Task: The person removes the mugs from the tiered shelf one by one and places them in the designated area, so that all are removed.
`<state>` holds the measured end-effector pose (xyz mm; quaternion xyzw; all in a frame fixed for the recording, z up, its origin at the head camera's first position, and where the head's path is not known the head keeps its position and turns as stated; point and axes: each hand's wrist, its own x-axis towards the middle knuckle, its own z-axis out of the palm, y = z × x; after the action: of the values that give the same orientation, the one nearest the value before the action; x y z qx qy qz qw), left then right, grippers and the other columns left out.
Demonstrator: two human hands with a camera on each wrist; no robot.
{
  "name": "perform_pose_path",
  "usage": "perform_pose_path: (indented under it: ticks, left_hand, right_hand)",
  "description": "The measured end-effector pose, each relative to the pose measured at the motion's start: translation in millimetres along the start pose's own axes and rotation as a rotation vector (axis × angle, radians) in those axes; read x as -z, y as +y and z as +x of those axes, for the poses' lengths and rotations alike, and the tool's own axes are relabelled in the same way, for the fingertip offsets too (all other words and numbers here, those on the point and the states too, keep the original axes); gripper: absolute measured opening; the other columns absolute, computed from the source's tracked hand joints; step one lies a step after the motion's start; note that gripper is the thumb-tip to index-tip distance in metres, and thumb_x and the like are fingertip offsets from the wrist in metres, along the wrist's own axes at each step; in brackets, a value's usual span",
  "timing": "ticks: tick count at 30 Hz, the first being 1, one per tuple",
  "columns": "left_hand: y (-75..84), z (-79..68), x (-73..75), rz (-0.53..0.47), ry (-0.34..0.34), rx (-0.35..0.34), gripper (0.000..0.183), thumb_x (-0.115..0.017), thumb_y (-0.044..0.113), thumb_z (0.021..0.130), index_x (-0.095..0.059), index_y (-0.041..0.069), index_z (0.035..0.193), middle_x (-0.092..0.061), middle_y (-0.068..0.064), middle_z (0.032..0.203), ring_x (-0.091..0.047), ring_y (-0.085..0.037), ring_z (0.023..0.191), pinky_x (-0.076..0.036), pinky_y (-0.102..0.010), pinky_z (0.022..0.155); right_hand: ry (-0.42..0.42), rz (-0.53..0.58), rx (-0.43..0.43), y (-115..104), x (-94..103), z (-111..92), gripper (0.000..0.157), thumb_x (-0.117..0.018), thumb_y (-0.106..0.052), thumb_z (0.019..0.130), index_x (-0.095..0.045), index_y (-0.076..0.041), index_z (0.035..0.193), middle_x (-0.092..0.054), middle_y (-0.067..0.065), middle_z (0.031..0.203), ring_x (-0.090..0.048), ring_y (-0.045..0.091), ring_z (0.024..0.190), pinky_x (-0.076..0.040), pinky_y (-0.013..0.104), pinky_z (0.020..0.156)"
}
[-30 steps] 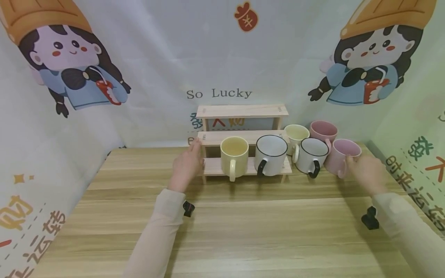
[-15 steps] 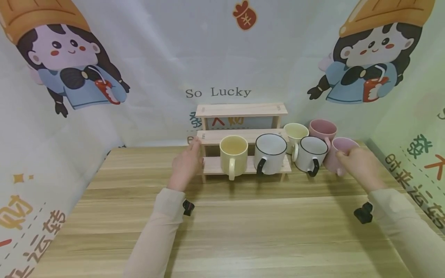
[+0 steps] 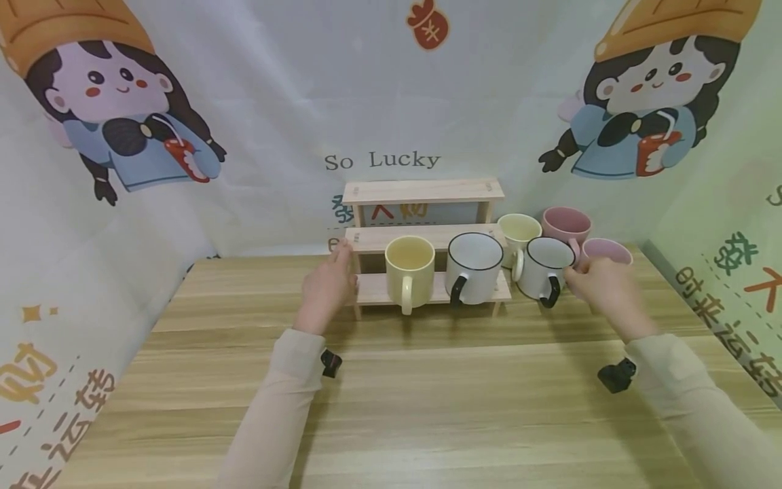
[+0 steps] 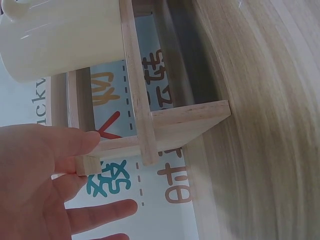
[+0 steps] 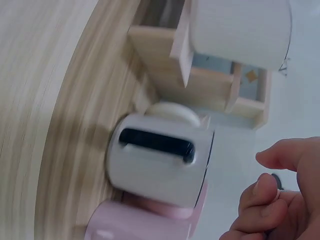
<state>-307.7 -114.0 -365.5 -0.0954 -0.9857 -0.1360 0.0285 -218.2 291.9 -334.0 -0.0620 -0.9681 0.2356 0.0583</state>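
Note:
My left hand (image 3: 328, 288) pinches the left end of the middle board of a small three-tier wooden rack (image 3: 421, 236) between thumb and finger; the other fingers stick out straight. On its lowest board stand a yellow mug (image 3: 411, 282) and a white mug with a black rim and black handle (image 3: 476, 278). My right hand (image 3: 606, 292) holds nothing. In the right wrist view its thumb and loosely bent fingers are apart, near a second black-handled white mug (image 5: 155, 170) on the table. The right hand partly hides a light pink mug (image 3: 606, 251) in the head view.
Behind the second white mug stand a pale yellow mug (image 3: 518, 229) and a darker pink mug (image 3: 567, 223), close together right of the rack. A printed cloth backdrop (image 3: 275, 102) hangs behind the wooden table (image 3: 427, 407).
My right hand has moved left, from the light pink mug to the right side of the white mug beside it. My left hand stays on the rack. The mugs stand where they were.

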Motion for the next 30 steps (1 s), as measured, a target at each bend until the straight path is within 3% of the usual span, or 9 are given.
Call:
perform_pose_path:
  ticks: [8,15,30]
  left_hand:
    - [-1.4,1.6,-0.9,0.001,0.006,-0.004,0.062,-0.057,0.02,0.093,-0.029,0.012,0.147,-0.022,-0.005,0.159,-0.059,-0.029,0.073,-0.049,-0.034,0.053]
    - [-2.7,3.1,-4.0,-0.001,0.01,-0.012,0.062,-0.058,0.021,0.093,-0.029,0.011,0.148,-0.022,-0.005,0.159,-0.059,-0.028,0.07,-0.048,-0.033,0.052]
    - [-2.7,3.3,-3.3,-0.011,-0.01,-0.001,0.063,-0.057,0.022,0.094,-0.026,0.013,0.149,-0.02,-0.004,0.16,-0.058,-0.027,0.069,-0.047,-0.032,0.051]
  right_hand:
    - [0.011,-0.025,0.057,-22.1,-11.1,-3.1,0.032,-0.056,-0.026,0.089,-0.055,-0.005,0.065,-0.046,0.001,0.056,-0.043,0.019,0.057,-0.03,0.028,0.049]
    - [0.048,-0.085,0.127,-37.8,-21.3,-9.4,0.035,-0.058,-0.027,0.088,-0.048,-0.011,0.058,-0.043,-0.001,0.053,-0.04,0.017,0.053,-0.029,0.027,0.048]
    - [0.037,-0.109,0.276,-73.2,-46.6,-12.3,0.047,-0.056,-0.048,0.091,-0.048,-0.013,0.061,-0.044,-0.001,0.054,-0.043,0.016,0.053,-0.03,0.026,0.048]
